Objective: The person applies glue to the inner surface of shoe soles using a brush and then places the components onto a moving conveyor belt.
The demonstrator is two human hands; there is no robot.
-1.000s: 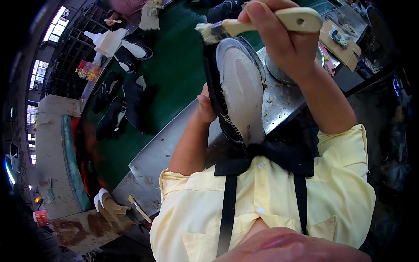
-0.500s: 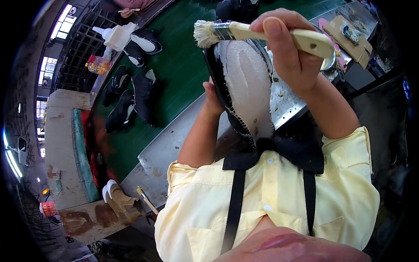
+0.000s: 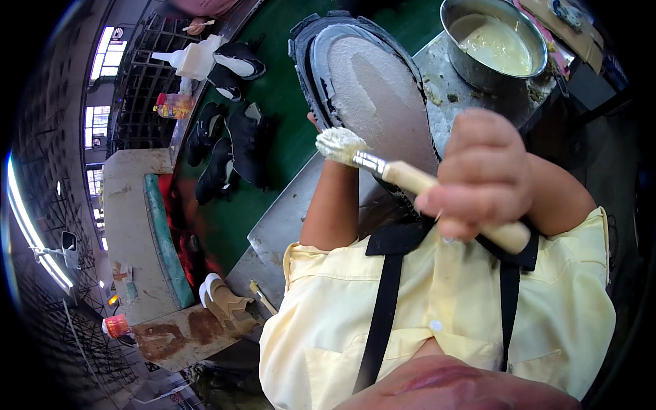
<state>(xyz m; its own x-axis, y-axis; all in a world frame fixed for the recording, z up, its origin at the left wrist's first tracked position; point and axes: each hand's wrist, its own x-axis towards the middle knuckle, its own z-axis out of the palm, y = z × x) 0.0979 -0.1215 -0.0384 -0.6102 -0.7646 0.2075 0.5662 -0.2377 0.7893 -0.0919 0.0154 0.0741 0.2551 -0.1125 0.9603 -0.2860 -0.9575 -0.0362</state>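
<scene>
A wooden-handled paintbrush [image 3: 410, 179] is gripped in my right hand [image 3: 482, 174], its fingers closed round the handle. The pale, clotted bristles lie at the left edge of a dark shoe upper [image 3: 383, 89], bottom side up and tilted toward me. Its light insole board has a whitish coating over much of the surface, and stitching runs along the edge. My left hand [image 3: 313, 121] supports the shoe from behind on the left. Only a bit of that hand shows; the shoe and bristles hide the rest.
A metal pot [image 3: 495, 48] of creamy liquid stands on the metal ledge [image 3: 290, 212]. Several black shoes [image 3: 246, 147] lie on the green belt [image 3: 280, 89], near a white squeeze bottle [image 3: 195, 58]. Tan shoes [image 3: 229, 304] and another brush [image 3: 263, 297] rest at lower left. A co-worker's hand [image 3: 198, 26] shows at the far left.
My right hand has brought the brush from the shoe's far end down toward me, along its left edge. The shoe appears larger and higher, and the pot has come into fuller view.
</scene>
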